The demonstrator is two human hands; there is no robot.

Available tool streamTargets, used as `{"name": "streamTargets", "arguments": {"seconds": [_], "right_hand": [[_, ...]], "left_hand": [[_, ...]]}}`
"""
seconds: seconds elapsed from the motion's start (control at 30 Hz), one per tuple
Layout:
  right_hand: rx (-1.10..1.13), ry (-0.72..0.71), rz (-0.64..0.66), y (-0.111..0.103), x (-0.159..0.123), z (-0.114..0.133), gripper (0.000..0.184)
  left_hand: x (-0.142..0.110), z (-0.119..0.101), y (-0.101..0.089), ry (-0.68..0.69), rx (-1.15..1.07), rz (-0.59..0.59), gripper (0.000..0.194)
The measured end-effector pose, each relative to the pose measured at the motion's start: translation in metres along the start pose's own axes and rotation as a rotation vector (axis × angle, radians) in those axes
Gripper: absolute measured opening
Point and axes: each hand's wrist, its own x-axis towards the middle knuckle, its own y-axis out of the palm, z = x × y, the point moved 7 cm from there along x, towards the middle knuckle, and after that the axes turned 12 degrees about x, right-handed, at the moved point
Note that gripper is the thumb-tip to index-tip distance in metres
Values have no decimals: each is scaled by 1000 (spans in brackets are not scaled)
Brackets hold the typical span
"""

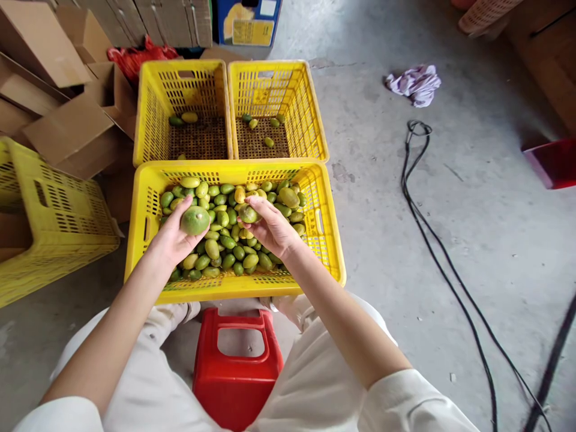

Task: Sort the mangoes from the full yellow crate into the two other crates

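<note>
My left hand (177,233) is closed around a green lemon (195,221), its round end facing up. In my right hand (273,226), the thumb and fingers grip another green lemon (249,214), which is partly covered by the fingers. Both hands are held over a large yellow plastic crate (234,292). Many green and yellowish lemons (227,242) cover the bottom of this crate, and my hands hide some of them.
Two yellow crates stand behind, the left one (182,66) and the right one (310,108), with a few fruits in each. Cardboard boxes (67,129) and another yellow crate (67,204) are left. A red stool (238,372) sits between my legs; a black cable (432,240) lies right.
</note>
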Motion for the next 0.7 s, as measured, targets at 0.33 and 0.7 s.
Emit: {"name": "streamTargets", "arguments": {"seconds": [0.33,0.7], "right_hand": [[73,25,72,4,-1,-2,24],[100,23,-47,-2,-4,-1,36]], "left_hand": [[-7,5,0,-44,-126,-87,8],[-10,1,4,17,-106,-40,12]]}}
